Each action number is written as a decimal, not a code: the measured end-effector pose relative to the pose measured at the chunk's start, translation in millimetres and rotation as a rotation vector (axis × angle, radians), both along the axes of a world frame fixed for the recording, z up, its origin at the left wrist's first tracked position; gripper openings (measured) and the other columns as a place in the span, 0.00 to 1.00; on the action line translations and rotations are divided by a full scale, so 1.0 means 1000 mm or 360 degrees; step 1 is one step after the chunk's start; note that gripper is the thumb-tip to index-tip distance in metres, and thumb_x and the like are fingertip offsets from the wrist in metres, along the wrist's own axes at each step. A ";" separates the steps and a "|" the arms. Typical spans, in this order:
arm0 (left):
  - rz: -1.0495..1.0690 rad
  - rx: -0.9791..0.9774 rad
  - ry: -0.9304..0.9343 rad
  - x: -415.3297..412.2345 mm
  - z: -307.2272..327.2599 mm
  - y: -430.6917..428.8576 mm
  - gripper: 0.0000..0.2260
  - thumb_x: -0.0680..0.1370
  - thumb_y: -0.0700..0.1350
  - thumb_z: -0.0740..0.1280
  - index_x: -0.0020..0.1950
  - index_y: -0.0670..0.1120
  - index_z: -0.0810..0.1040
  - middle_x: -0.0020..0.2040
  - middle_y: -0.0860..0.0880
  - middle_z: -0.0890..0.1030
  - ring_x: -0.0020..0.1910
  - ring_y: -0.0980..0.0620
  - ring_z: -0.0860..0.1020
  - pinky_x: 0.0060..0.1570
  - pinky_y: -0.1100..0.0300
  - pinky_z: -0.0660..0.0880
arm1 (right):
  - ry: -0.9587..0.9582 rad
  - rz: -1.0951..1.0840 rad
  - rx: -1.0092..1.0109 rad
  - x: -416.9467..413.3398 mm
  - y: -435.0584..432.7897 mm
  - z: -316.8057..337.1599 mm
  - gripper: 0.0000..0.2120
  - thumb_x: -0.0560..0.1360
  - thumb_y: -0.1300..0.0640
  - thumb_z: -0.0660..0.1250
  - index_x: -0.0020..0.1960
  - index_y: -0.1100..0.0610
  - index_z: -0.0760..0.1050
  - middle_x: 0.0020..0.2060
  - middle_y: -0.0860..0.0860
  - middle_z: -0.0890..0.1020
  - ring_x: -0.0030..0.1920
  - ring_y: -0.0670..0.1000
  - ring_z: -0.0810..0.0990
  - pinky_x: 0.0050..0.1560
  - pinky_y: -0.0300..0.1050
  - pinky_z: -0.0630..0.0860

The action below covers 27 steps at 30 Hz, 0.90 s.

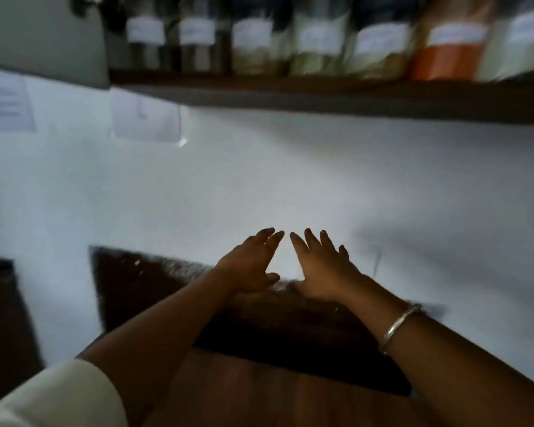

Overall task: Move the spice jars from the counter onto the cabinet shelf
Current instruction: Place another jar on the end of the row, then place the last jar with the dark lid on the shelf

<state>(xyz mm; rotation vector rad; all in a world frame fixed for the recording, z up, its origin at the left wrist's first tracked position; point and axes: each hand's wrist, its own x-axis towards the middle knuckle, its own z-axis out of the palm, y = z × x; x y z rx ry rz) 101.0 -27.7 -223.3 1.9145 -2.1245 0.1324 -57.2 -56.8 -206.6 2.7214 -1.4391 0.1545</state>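
The task looked close to done. A dark shelf [321, 100] ran across 12 o'clock, and the jars [253, 47] stood on it in a tight row, each with a white label. One toward 1 o'clock, the orange jar [447, 53], was the only strong colour. The counter [275, 380] at 6 o'clock carried no jar on the stretch in view. The frame was blurred and the counter's ends ran out of sight, though, so a leftover jar could perhaps have sat beyond the edges. What remained, by that reading, was at most a last check.

At the centre, the left hand [250, 263] and right hand [321, 269] were held out side by side over the counter's far edge. Both were palm down, with fingers straight and spread and the fingertips nearly meeting. Neither held anything.

A white wall [290, 180] filled most of the view between shelf and counter. The counter was dark brown wood, paler toward 6 o'clock. A grey cabinet door [43, 38] hung at 11 o'clock. Two papers [145, 118] were stuck to the wall between 9 and 10 o'clock. A cream sleeve [59, 396] showed at 7 o'clock, and a thin metal bangle [401, 325] circled the right wrist at 4 o'clock.
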 end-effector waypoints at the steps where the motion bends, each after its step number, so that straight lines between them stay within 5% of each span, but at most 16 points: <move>1: 0.0050 0.0052 0.0040 0.023 -0.015 0.008 0.40 0.74 0.51 0.68 0.77 0.46 0.48 0.77 0.44 0.52 0.74 0.44 0.59 0.70 0.50 0.63 | 0.0017 0.0046 0.0059 0.019 0.002 -0.014 0.43 0.73 0.42 0.65 0.77 0.49 0.41 0.77 0.55 0.43 0.76 0.61 0.42 0.72 0.66 0.50; 10: 0.0483 0.0491 0.0313 0.187 -0.138 0.071 0.40 0.72 0.49 0.71 0.77 0.45 0.51 0.73 0.41 0.60 0.69 0.39 0.66 0.66 0.48 0.67 | 0.0163 0.0341 0.0632 0.180 0.020 -0.143 0.43 0.72 0.41 0.67 0.77 0.48 0.44 0.77 0.54 0.42 0.76 0.63 0.43 0.71 0.66 0.56; 16: 0.0623 0.0578 0.0392 0.245 -0.197 0.092 0.35 0.73 0.56 0.67 0.75 0.48 0.56 0.73 0.45 0.63 0.71 0.44 0.64 0.69 0.52 0.63 | 0.0050 0.0358 0.0852 0.260 0.018 -0.227 0.45 0.70 0.42 0.69 0.76 0.49 0.44 0.77 0.58 0.47 0.76 0.64 0.45 0.73 0.64 0.54; 27: 0.0612 0.0753 0.0801 0.269 -0.269 0.064 0.43 0.74 0.48 0.69 0.77 0.45 0.40 0.77 0.43 0.55 0.74 0.43 0.59 0.71 0.50 0.61 | -0.0410 0.0129 0.0948 0.305 -0.001 -0.312 0.53 0.69 0.51 0.73 0.76 0.57 0.36 0.73 0.59 0.61 0.71 0.59 0.65 0.70 0.52 0.65</move>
